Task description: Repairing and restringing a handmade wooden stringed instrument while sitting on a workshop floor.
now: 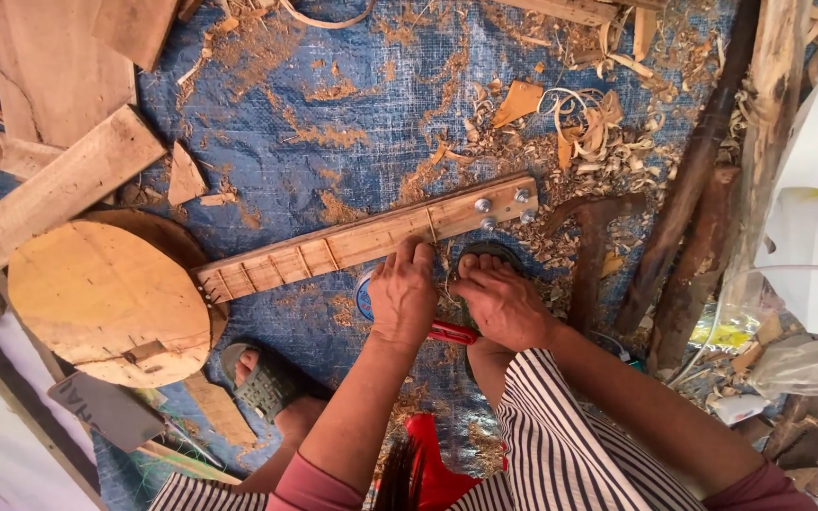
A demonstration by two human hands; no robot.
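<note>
A handmade wooden stringed instrument lies on a blue tarp, its round body (106,298) at the left and its fretted neck (362,241) running right to a headstock with metal tuning pegs (502,203). My left hand (402,293) presses down just below the neck, fingers curled. My right hand (499,303) sits beside it, fingers bent near the neck's lower edge. A red-handled tool (452,332) lies under both hands; which hand grips it is unclear. A thin string or wire seems to run between the fingers.
Wood shavings (579,123) and sawdust cover the tarp (333,95). Planks (59,185) lie at upper left, dark wooden poles (693,180) at right, plastic bags (816,189) at far right. My sandalled feet (262,378) rest on the tarp.
</note>
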